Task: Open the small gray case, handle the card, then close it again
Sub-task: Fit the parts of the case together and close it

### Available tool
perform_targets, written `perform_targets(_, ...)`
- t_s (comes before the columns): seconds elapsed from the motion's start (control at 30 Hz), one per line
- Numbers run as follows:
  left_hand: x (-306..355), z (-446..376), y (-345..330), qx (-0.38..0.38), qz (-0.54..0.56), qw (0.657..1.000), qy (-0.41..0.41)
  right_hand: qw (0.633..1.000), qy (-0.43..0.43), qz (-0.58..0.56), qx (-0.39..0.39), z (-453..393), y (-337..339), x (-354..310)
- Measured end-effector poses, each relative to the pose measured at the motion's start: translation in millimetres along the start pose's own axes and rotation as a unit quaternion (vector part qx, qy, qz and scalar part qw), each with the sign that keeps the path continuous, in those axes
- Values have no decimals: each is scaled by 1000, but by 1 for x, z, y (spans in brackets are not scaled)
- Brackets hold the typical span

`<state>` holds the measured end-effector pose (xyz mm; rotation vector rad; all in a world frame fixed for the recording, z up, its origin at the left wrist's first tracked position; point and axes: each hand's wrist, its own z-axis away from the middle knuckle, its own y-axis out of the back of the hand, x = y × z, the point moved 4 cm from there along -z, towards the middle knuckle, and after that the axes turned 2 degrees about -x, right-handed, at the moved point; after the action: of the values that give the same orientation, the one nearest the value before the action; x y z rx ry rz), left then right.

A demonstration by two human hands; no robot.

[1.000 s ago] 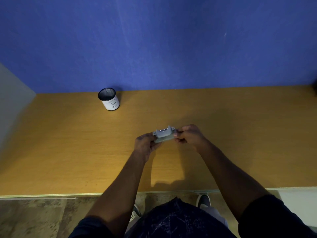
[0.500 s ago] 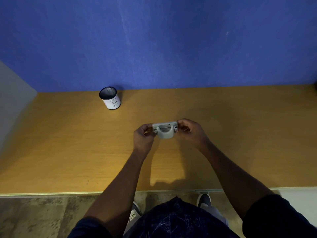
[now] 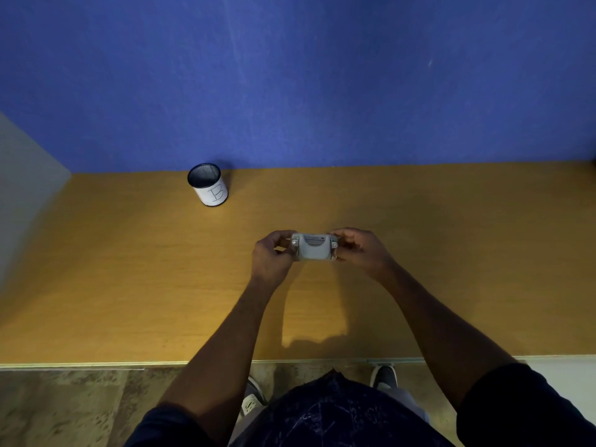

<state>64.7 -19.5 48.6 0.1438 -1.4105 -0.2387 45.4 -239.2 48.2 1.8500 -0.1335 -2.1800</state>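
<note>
The small gray case (image 3: 313, 248) is held above the middle of the wooden desk (image 3: 129, 269), its broad face turned toward me, with a slot near its top edge and a screw tab at each side. My left hand (image 3: 271, 256) pinches its left end and my right hand (image 3: 359, 250) pinches its right end. The case looks shut. No card can be seen.
A black mesh pen cup (image 3: 208, 185) with a white label stands at the back left of the desk, near the blue wall. A gray side panel (image 3: 25, 188) borders the desk on the left. The desk's front edge runs just above my feet.
The case was tilted up from a flatter pose so that its face now points at me, and both hands rose slightly away from the desk with it.
</note>
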Motion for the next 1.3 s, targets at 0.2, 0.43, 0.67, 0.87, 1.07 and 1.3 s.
perform_targets(0.2,-8,-2,-2,-7,12,999,36,999,-28,17,-3,-5,-2,9)
perform_targets(0.43,-19,1,-8,-21,88,987,131,996,-59,-57,-29,-1,-9,14)
perform_targets(0.67,-31,3,-13,-87,222,951,197,997,-50,-37,-34,8,-9,21)
perform_targets(0.87,-31,4,-13,-88,166,973,133,985,37,164,32,5,-8,25)
perform_targets(1.07,-30,0,-20,-149,28,987,58,958,76,261,94,-3,-8,22)
perform_targets(1.3,-22,-7,-22,-178,-70,981,33,985,-107,-71,112,-8,-12,27)
